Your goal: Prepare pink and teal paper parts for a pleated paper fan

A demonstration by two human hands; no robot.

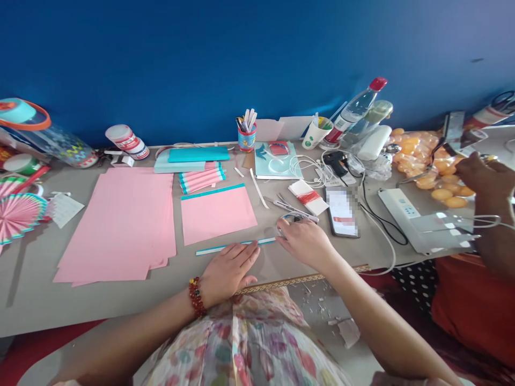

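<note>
A narrow white strip with blue edging (pixel 219 249) lies flat near the front of the surface (pixel 32 292), just short of the pink sheet (pixel 219 214) at its 11 o'clock. The left hand (pixel 229 265) is laid flat, fingers extended across the strip; the right hand (pixel 306 241) curls over its 3 o'clock end, but its fingertips are hidden, so I cannot tell what it pinches. With so slim a piece, an uneven push from either hand could skew or crease it, and a slackened left palm might let it slide. The metal tool (pixel 295 210) at 2 o'clock, perhaps scissors, lies close enough to the right hand to be knocked, and the white cable (pixel 392 257) at 3 o'clock could catch that forearm. Farther out, a pink paper stack (pixel 124 225) sits at 9 o'clock, a pen cup (pixel 247 140) at 12, a phone (pixel 341 212) and a bag of orange balls (pixel 414 155) towards 2, near a co-worker's hand (pixel 488 177). A blue wall (pixel 241 64) closes the room at 12; paper scraps (pixel 349 331) litter the floor at 4.
</note>
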